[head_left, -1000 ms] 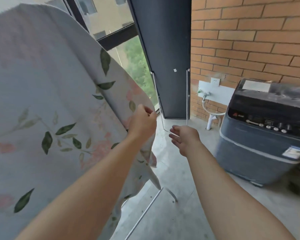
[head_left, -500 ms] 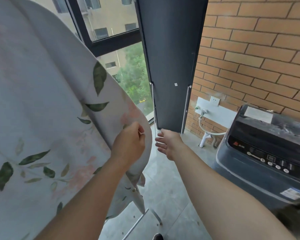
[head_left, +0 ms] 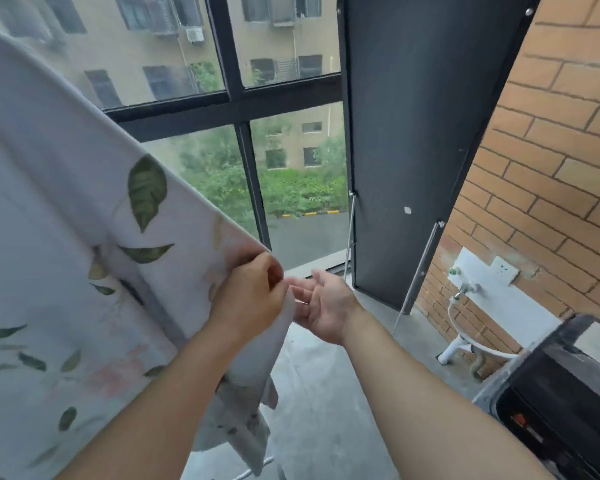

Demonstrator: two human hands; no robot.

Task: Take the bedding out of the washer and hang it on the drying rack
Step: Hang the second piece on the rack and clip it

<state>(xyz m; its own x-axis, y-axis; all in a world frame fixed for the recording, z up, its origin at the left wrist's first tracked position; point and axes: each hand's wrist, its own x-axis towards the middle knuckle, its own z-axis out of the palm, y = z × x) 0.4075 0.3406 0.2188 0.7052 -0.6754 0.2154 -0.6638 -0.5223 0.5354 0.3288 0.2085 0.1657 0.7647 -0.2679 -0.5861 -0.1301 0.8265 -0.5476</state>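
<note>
At the centre of the frame our left hand (head_left: pixel 253 299) is closed in a pinch on the edge of the bedding (head_left: pixel 84 237), thumb and fingers folded over the hem where the cloth turns down. Just beside it, our right hand (head_left: pixel 326 310) is open, palm up and fingers loosely spread, holding nothing; its fingertips (head_left: pixel 297 284) reach toward the same hem and look to be touching it or nearly so.

A second ago the right hand hung well apart from the cloth, lower in the frame with its fingers curled. Since then it has come up and across to meet the left, and our view has lifted too, so the window (head_left: pixel 243 98) now fills the top of the frame and the washer (head_left: pixel 561 393) has slid to the lower right corner. We read that as a handover or a two-handed grip about to form, so that we can spread the edge.

Outward from the hands, the leaf-printed sheet fills the left of the frame, sloping down from the upper left. It appears already draped over the drying rack (head_left: pixel 253 471), of which only a thin metal bar shows at the bottom edge, below the hanging corner. So the bedding is out of the washer and up; what seems left is straightening and evening it out. The brick wall (head_left: pixel 551 168) and tap (head_left: pixel 465 291) sit at the right.
</note>
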